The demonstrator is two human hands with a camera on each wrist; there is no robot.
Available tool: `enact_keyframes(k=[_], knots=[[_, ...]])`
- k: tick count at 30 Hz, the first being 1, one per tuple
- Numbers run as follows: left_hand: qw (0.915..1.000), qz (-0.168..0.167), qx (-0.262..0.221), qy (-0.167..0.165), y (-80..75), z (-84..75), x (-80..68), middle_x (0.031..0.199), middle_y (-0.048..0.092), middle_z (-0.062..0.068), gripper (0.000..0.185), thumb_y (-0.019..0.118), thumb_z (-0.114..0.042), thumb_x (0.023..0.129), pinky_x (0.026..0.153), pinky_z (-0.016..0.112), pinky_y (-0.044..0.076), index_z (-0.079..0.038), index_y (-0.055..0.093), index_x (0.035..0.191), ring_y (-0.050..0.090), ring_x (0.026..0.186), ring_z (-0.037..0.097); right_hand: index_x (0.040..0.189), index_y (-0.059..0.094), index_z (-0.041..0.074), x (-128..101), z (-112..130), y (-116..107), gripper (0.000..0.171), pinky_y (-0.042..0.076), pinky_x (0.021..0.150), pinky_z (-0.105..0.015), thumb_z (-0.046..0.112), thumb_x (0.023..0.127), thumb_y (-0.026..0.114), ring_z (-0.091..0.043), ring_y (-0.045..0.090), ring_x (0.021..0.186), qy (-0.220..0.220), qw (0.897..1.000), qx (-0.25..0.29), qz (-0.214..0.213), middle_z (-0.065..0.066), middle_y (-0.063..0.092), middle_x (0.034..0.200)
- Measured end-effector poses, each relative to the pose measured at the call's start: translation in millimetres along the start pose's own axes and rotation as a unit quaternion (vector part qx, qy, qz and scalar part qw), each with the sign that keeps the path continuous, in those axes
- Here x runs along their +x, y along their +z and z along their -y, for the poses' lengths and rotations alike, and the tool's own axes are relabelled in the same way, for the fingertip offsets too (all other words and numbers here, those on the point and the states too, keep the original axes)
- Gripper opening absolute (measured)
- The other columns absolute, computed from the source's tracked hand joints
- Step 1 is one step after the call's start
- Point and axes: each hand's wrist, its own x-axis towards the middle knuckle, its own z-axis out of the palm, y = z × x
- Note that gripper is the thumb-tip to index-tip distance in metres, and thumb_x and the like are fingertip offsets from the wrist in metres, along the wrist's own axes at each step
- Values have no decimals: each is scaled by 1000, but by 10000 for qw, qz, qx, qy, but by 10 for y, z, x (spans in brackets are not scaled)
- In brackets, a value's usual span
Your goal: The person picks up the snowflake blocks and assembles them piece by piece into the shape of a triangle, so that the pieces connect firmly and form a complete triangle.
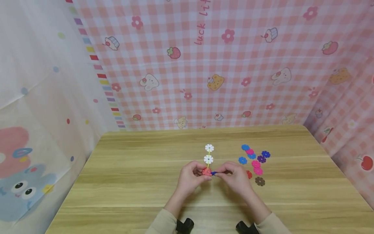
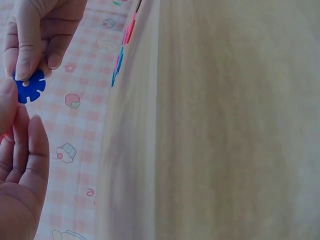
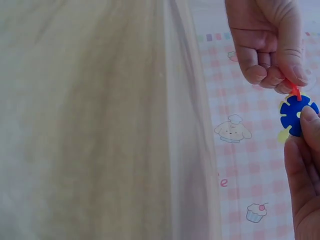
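Observation:
My left hand [image 1: 190,177] pinches a red notched disc [image 1: 207,172], a snowflake-shaped building piece. From it a chain extends toward the back of the table, with two white discs [image 1: 208,159] linked by thin yellow pieces [image 1: 208,153] seen edge-on. Between thumb and fingers, my right hand [image 1: 235,177] holds a dark blue notched disc [image 3: 291,116]. Its edge meets the red disc in the right wrist view, the two set crosswise at a notch. Fingers hide most of the red disc in the left wrist view, where the blue disc [image 2: 32,88] shows its slotted rim.
Right of my right hand lie several loose discs: light blue ones [image 1: 243,160], pink ones [image 1: 258,171], a purple one [image 1: 261,159], a dark blue one [image 1: 266,154], a red one [image 1: 249,174] and a brown one [image 1: 260,181]. Behind the wooden table [image 1: 131,175] hangs a checked curtain [image 1: 187,71].

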Motion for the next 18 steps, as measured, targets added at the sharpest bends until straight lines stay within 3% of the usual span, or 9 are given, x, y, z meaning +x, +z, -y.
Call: enact_keyframes(k=[3,6,9,18], knots=[[10000,7,89,-23,2,-36,3,86,70,18,28,81,12,72,64,19,52,10,65,95,60,70,10,79,74,13,-6,-13,7,23,57,73,-27,-9,73,80,-12,64,76,-210,9997,15,-82,8,67,78],[10000,-56,66,6,26,144,53,85,70,15,28,82,10,71,63,19,52,6,67,95,59,69,8,79,74,11,-10,-27,22,24,57,71,-27,-11,71,80,-10,63,75,-457,9988,17,-181,8,67,77],[9998,-118,33,131,33,194,62,84,70,12,28,83,8,71,63,21,53,4,68,95,60,69,7,78,74,10,-6,-40,43,25,57,70,-27,-12,69,81,-9,63,74,-678,9973,-9,-286,7,68,77],[9992,-195,227,279,40,193,56,80,70,8,27,85,4,71,62,22,54,3,68,91,60,68,8,77,74,10,2,-63,82,29,56,67,-26,-16,65,81,-8,63,72,-1106,9926,-109,-492,7,68,76]])
